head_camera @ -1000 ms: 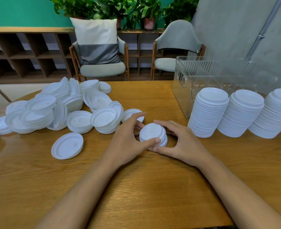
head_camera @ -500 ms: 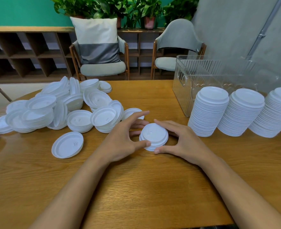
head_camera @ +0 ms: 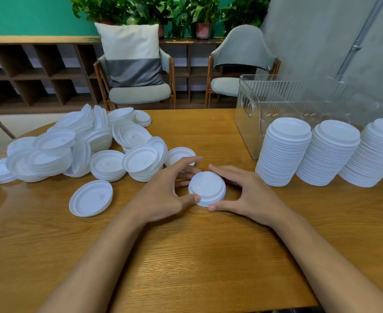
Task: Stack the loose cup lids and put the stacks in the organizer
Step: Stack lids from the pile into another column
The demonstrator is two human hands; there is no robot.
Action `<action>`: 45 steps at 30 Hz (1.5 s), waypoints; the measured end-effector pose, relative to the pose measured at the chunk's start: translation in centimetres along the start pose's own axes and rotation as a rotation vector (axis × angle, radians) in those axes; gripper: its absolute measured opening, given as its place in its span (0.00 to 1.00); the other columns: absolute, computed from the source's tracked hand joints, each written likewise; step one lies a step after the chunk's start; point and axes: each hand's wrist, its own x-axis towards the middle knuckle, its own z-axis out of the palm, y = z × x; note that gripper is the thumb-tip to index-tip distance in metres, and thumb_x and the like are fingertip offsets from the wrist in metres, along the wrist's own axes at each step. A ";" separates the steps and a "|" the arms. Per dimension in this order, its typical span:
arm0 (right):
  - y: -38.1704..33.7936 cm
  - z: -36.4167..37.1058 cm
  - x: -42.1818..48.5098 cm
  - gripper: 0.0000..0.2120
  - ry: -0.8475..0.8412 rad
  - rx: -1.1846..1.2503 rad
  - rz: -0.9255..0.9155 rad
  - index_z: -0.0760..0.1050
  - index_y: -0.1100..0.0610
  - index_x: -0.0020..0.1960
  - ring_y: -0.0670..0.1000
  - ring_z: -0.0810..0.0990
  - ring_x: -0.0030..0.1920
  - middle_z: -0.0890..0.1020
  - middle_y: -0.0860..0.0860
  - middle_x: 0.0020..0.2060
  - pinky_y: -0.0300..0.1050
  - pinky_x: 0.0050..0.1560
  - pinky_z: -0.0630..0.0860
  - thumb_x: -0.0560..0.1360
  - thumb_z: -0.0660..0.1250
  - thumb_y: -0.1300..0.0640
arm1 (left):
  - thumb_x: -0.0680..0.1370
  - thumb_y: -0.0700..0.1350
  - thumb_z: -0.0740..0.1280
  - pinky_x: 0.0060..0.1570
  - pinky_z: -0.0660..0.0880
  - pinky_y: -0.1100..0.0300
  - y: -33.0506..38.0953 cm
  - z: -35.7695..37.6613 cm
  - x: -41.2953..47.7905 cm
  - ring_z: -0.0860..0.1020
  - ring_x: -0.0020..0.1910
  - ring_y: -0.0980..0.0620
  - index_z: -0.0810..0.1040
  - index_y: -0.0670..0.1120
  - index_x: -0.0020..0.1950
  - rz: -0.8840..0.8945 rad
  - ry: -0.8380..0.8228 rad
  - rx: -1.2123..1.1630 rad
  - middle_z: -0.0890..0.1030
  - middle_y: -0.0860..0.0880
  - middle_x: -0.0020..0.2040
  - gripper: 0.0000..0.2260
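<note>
A short stack of white cup lids [head_camera: 207, 188] sits flat on the wooden table [head_camera: 186, 256] at the centre. My left hand [head_camera: 163, 195] curls round its left side, thumb tip on the near edge and index finger stretched out above. From the right, my right hand [head_camera: 251, 195] cups the stack, thumb at the near edge and fingers behind it. A heap of loose lids [head_camera: 84, 143] covers the table's left part, with one single lid [head_camera: 91, 198] lying apart in front. A clear ribbed organizer [head_camera: 298, 102] stands at the back right.
Three tall lid stacks [head_camera: 284, 154] [head_camera: 329, 152] [head_camera: 375, 154] stand in a row in front of the organizer, right of my hands. Two chairs [head_camera: 138, 86] and a low shelf are behind the table. Bare wood lies between me and the small stack.
The small stack, uneven and tilted a second ago, now lies level. Both hands have loosened slightly around it and stayed in place.
</note>
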 end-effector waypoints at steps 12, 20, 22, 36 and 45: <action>-0.3 -0.2 0.0 0.46 -0.029 -0.033 0.045 0.71 0.45 0.78 0.32 0.69 0.71 0.74 0.33 0.71 0.33 0.72 0.65 0.64 0.80 0.34 | 0.68 0.52 0.84 0.65 0.77 0.60 0.1 1.7 0.2 0.80 0.62 0.63 0.75 0.54 0.74 0.044 0.155 0.047 0.83 0.57 0.59 0.37; -0.3 -0.5 -0.2 0.41 -0.060 -0.033 0.109 0.70 0.42 0.78 0.33 0.64 0.75 0.72 0.37 0.75 0.37 0.77 0.60 0.68 0.78 0.36 | 0.69 0.54 0.84 0.65 0.75 0.66 0.0 1.8 0.1 0.78 0.63 0.66 0.75 0.54 0.74 0.058 0.153 0.113 0.83 0.57 0.60 0.36; -0.3 -0.6 -0.2 0.41 -0.079 -0.045 0.123 0.68 0.40 0.79 0.33 0.62 0.77 0.69 0.38 0.77 0.38 0.77 0.57 0.68 0.77 0.35 | 0.69 0.54 0.84 0.65 0.75 0.66 0.0 1.8 0.1 0.78 0.63 0.66 0.75 0.53 0.74 0.069 0.156 0.109 0.83 0.56 0.61 0.36; -0.1 -0.2 -0.4 0.39 0.001 -0.121 0.122 0.70 0.38 0.77 0.37 0.69 0.72 0.74 0.35 0.72 0.43 0.75 0.66 0.69 0.78 0.34 | 0.81 0.34 0.66 0.59 0.79 0.48 -1.5 1.8 0.8 0.80 0.63 0.45 0.78 0.44 0.70 0.121 0.300 0.565 0.82 0.46 0.66 0.18; -0.5 0.5 0.2 0.41 0.056 -0.097 0.093 0.72 0.48 0.77 0.34 0.70 0.69 0.75 0.37 0.70 0.21 0.64 0.60 0.69 0.79 0.37 | 0.81 0.36 0.68 0.44 0.81 0.44 -0.9 1.7 1.3 0.84 0.50 0.40 0.83 0.44 0.64 0.079 0.400 0.638 0.87 0.44 0.51 0.13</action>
